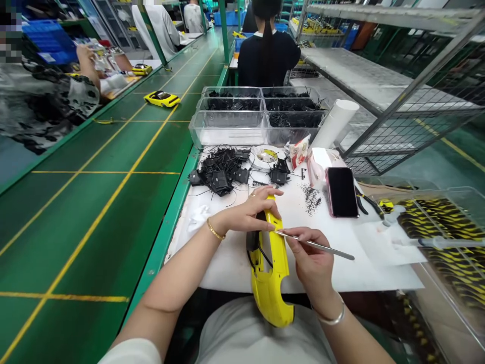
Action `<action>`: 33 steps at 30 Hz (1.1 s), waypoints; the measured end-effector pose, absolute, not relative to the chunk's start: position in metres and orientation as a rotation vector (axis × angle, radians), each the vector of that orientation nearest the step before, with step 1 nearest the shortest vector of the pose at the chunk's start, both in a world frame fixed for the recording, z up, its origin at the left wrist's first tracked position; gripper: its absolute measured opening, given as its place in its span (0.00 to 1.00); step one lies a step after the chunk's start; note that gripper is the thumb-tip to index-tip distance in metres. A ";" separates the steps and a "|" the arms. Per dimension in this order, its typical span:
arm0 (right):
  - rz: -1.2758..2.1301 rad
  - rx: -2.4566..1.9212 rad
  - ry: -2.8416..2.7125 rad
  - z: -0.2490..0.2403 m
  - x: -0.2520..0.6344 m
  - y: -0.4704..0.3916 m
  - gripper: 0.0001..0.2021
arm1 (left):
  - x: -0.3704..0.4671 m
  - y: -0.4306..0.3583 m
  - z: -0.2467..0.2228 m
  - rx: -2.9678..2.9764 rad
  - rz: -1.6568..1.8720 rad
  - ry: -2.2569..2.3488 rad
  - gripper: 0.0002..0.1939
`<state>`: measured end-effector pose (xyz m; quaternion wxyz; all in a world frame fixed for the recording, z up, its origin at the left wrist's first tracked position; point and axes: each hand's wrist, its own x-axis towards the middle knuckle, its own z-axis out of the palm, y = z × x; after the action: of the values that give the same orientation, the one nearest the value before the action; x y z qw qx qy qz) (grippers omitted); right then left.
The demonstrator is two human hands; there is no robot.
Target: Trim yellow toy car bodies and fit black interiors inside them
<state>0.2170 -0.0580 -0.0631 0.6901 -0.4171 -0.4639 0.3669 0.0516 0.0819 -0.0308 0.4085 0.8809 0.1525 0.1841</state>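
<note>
No legible txt; print on red-white pkt too blurry.

We can't quite make out the tip of the tool or the specks, and the left hand hides part of the car.

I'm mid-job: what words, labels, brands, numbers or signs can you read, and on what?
None can be read.
Red-and-white crinkled packet: print too small and blurred.
Blue plastic crate, far left: pale patch, perhaps a label, too blurred.
Yellow plastic car shell, slim silver metal tool: no legible text.
Black-screened, pink-edged phone: none visible.
</note>
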 end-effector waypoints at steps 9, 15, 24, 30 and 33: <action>0.794 -0.945 -1.054 -0.060 0.215 -0.056 0.08 | 0.051 0.082 -0.030 2.223 0.460 0.390 0.17; 0.773 -0.944 -1.103 -0.058 0.215 -0.057 0.08 | 0.051 0.081 -0.030 2.209 0.457 0.399 0.16; 0.762 -0.926 -1.113 -0.062 0.214 -0.057 0.08 | 0.052 0.079 -0.029 2.195 0.460 0.441 0.14; 0.754 -0.916 -1.109 -0.061 0.215 -0.058 0.08 | 0.052 0.079 -0.028 2.201 0.443 0.438 0.15; 0.760 -0.912 -1.112 -0.062 0.214 -0.058 0.09 | 0.050 0.080 -0.028 2.202 0.421 0.420 0.15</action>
<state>0.2143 -0.0579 -0.0616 0.6872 -0.4075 -0.4966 0.3394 0.0501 0.0796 -0.0276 0.4172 0.8773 0.1675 0.1679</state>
